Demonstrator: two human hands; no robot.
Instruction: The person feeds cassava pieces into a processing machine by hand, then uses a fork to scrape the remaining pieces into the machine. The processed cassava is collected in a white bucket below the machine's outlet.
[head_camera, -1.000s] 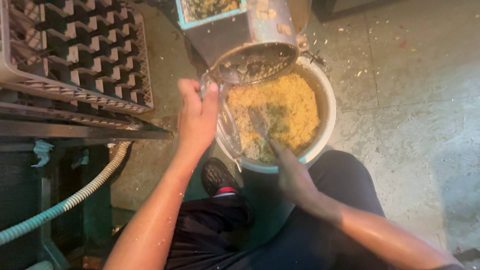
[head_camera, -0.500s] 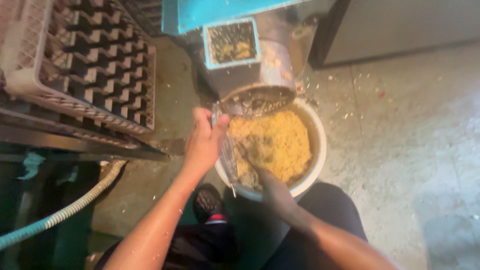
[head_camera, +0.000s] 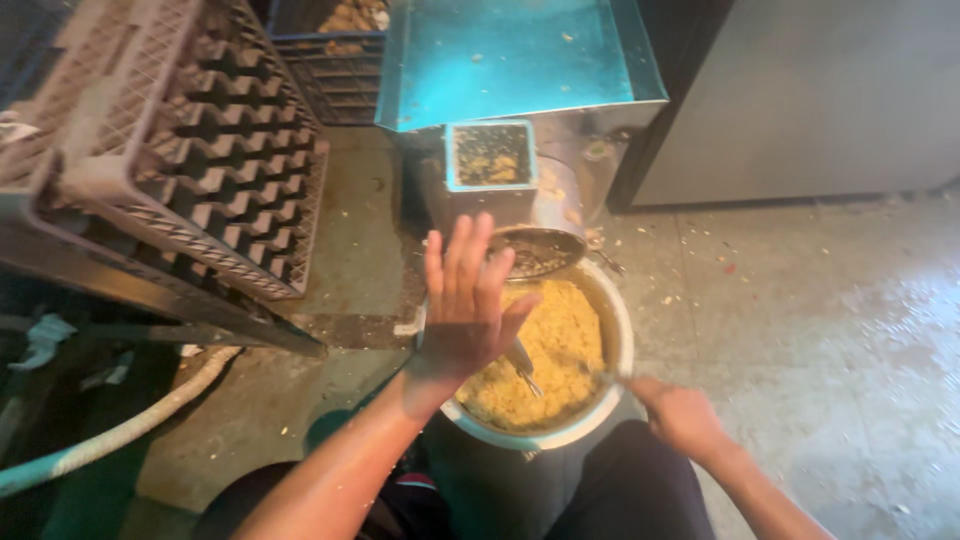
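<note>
The left hand (head_camera: 462, 312) hovers open, fingers spread, above the near-left rim of the round metal bowl (head_camera: 612, 400), which stands on the floor under the outlet of a metal grinder (head_camera: 520, 205). The right hand (head_camera: 682, 415) is closed on the rim at the bowl's right edge. Yellow, crumbly ground mix (head_camera: 545, 355) fills the bowl nearly to the brim, and a thin metal utensil (head_camera: 522, 362) lies in it.

The risks, as I judge them: the spread fingers sit close to the grinder's mouth and could catch there; the full bowl, held at one side only, could tip and spill its loose grains; the concrete floor (head_camera: 800, 300), already scattered with crumbs, looks slippery.

The grinder's hopper is smooth blue-painted sheet with a square opening. Grey plastic crates (head_camera: 170, 150) with a lattice of cells are stacked left, and a pale ribbed hose (head_camera: 130, 425) curves across the floor's left edge.
</note>
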